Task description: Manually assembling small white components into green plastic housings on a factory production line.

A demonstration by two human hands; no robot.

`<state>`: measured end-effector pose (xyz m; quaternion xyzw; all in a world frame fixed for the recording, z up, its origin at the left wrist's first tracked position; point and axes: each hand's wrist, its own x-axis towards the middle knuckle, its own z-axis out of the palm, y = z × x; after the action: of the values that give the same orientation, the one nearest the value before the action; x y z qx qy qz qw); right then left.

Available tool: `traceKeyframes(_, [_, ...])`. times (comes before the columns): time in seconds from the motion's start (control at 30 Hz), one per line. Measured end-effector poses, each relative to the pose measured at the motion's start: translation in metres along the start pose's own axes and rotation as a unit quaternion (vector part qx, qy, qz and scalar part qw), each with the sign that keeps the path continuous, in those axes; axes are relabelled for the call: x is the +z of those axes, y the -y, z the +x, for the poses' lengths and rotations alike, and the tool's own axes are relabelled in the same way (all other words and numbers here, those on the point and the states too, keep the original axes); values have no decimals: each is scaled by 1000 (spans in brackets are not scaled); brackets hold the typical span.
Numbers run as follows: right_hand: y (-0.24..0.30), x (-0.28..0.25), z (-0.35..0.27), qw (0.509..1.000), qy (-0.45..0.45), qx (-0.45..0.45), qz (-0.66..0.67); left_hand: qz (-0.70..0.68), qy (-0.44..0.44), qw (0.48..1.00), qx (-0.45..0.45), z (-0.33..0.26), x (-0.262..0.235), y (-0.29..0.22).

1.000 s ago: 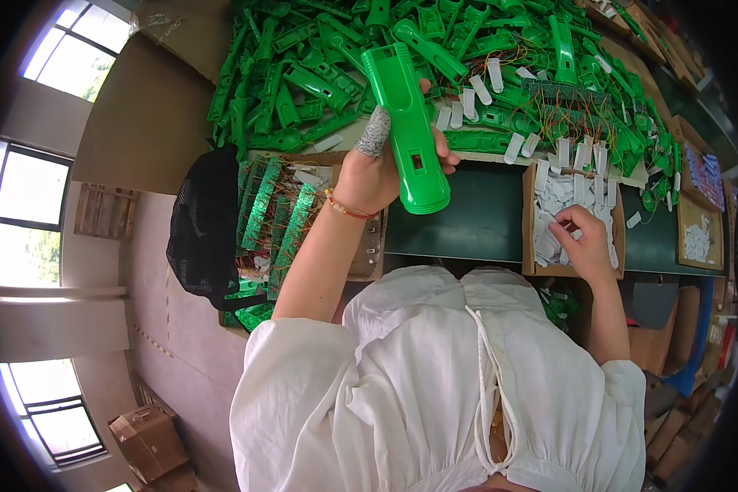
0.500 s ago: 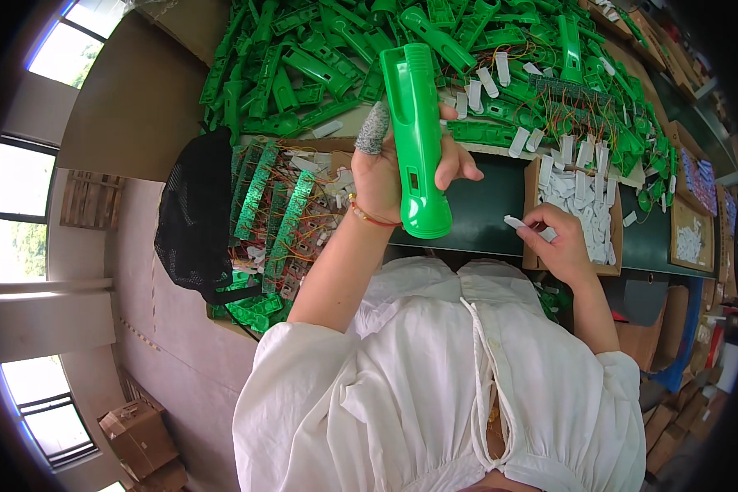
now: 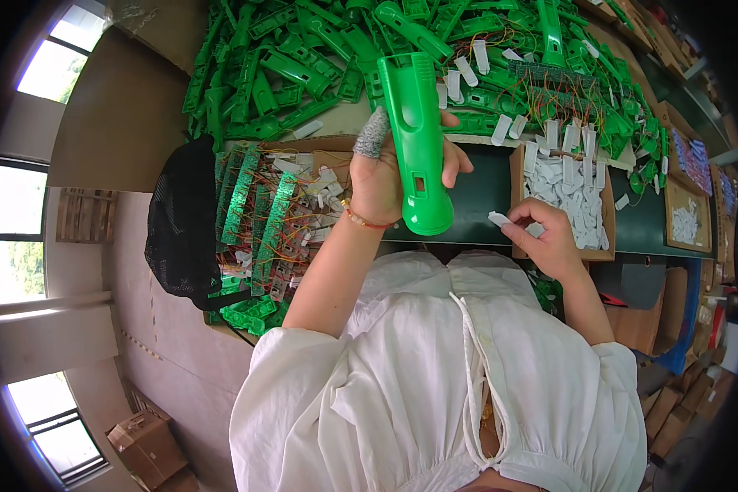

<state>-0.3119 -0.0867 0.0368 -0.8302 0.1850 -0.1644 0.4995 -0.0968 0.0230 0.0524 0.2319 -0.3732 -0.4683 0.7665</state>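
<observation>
A heap of green plastic parts [image 3: 320, 57] covered the far side of the counter [image 3: 484, 193]. Above it, the left hand [image 3: 385, 176] had its fingers wrapped around an upright green casing [image 3: 416, 139]. A cardboard box of white tabs [image 3: 570, 193] sat at the right. Beside it, the right hand [image 3: 549, 238] pinched one small white tab [image 3: 498, 219] between its fingers.

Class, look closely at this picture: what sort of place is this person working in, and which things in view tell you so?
Probably a small factory assembly bench. The left hand holds a green plastic handle casing, one of a large heap of green plastic casings; wired green circuit boards lie alongside, and a cardboard box of small white parts.
</observation>
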Motion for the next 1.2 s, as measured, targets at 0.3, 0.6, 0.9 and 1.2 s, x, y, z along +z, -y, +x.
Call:
traceKeyframes(0.3, [9,23,5,981,-14,-114,159,-27,-153,985,-79,0,18,32])
traceKeyframes(0.6, [11,30,3,977,-95,-188,-31,-131,-188,971,-73,0,35,57])
traceKeyframes(0.9, [-12,22,2,846,-95,161,499,75,-238,957,-145,-16,26,79])
traceKeyframes(1.2, [-25,5,3,866,-161,171,442,-10,-152,955,-255,-20,34,75])
